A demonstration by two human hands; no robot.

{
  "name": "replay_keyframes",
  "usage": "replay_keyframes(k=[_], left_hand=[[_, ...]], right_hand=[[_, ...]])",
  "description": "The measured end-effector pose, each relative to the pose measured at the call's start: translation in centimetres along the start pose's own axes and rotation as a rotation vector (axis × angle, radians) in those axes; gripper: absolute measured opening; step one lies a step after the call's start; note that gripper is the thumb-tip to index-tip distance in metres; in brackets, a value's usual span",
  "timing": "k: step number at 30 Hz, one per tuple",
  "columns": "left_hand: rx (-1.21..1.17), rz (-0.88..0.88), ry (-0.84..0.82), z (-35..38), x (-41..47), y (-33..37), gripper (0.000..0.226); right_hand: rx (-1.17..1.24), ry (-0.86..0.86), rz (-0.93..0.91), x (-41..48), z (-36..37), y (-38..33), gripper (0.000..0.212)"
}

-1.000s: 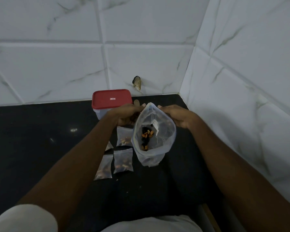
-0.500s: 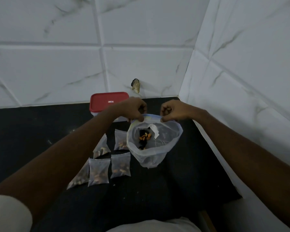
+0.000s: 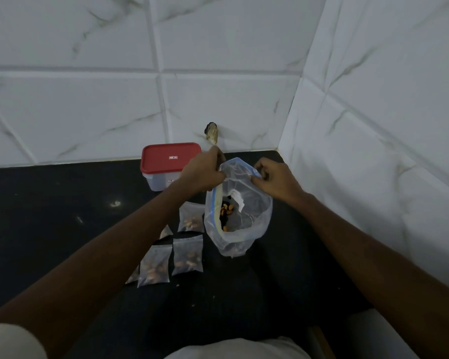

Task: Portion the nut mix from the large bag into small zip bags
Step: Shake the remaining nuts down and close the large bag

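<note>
The large clear zip bag [image 3: 254,218] stands on the black counter with a small heap of nut mix [image 3: 226,211] showing at its bottom. My left hand [image 3: 201,171] pinches the bag's top rim at the left. My right hand [image 3: 275,181] pinches the blue zip strip at the right. The mouth gapes toward me on the near side. Several small filled zip bags [image 3: 187,255] lie flat on the counter to the left of the large bag, partly hidden by my left forearm.
A clear box with a red lid [image 3: 170,158] stands behind my left hand, against the tiled back wall. A tiled side wall [image 3: 373,151] closes the counter [image 3: 62,216] on the right. A dark chipped spot [image 3: 211,132] marks the back wall.
Both hands have drawn together along the bag's top rim, and the far part of the mouth has narrowed. The bag now stands taller and more upright.
</note>
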State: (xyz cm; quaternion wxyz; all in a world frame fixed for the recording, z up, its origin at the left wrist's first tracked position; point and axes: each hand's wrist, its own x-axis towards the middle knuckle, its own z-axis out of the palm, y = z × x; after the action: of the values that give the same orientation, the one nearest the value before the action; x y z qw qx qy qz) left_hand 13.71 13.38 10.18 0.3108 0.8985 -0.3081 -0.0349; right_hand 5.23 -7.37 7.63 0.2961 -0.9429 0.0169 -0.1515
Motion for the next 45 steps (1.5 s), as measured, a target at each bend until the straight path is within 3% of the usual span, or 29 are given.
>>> replay_keyframes(k=[3,5,9,11,17,19,22,25,27,31,34,38,42,45], left_hand=[[0.17,0.018,0.173,0.5,-0.1,0.3,0.024],[0.206,0.012,0.185,0.9,0.0,0.5,0.023],[0.077,-0.103,-0.002,0.1,-0.6,-0.1,0.054],[-0.026,-0.163,-0.084,-0.7,-1.5,-0.3,0.054],[-0.206,-0.353,-0.43,-2.0,-2.8,-0.9,0.037],[-0.186,-0.328,-0.459,-2.0,-2.8,-0.8,0.03],[-0.364,-0.291,-0.247,-1.1,-2.8,0.1,0.017],[-0.642,-0.353,-0.055,-0.3,-3.2,0.4,0.029],[-0.624,-0.403,-0.109,-0.1,-4.0,-0.1,0.04],[-0.433,-0.409,-0.411,-0.2,-5.7,-1.0,0.039],[-0.476,-0.342,-0.404,-0.1,-6.1,-0.4,0.028],[-0.622,-0.392,-0.161,0.6,-6.1,-0.4,0.035],[-0.68,-0.405,-0.031,1.7,-6.6,-0.3,0.038],[-0.777,-0.437,-0.006,2.0,-6.9,0.0,0.034]], right_hand=[[-0.064,0.14,0.008,0.0,0.3,-0.5,0.012],[-0.115,0.182,0.097,0.2,0.4,-1.0,0.017],[-0.024,-0.051,0.321,-0.2,0.2,-1.6,0.042],[0.085,-0.088,0.406,-1.3,-0.4,-1.5,0.049],[0.18,-0.329,0.378,-3.0,-1.7,-2.1,0.023],[0.207,-0.286,0.376,-3.0,-1.3,-2.6,0.023],[0.244,-0.064,0.42,-2.8,-0.5,-2.9,0.028],[0.347,0.056,0.509,-2.8,-0.1,-2.8,0.03],[0.396,0.065,0.55,-3.2,-0.1,-2.4,0.031],[0.458,0.083,0.629,-4.0,-0.1,-1.7,0.033],[0.66,0.039,0.675,-4.1,-0.2,-1.9,0.033],[1.001,-0.054,0.584,-5.5,-0.8,-2.2,0.023],[0.937,-0.157,0.569,-7.2,-0.9,-1.3,0.035],[0.808,-0.278,0.626,-7.9,-0.9,-2.0,0.029]])
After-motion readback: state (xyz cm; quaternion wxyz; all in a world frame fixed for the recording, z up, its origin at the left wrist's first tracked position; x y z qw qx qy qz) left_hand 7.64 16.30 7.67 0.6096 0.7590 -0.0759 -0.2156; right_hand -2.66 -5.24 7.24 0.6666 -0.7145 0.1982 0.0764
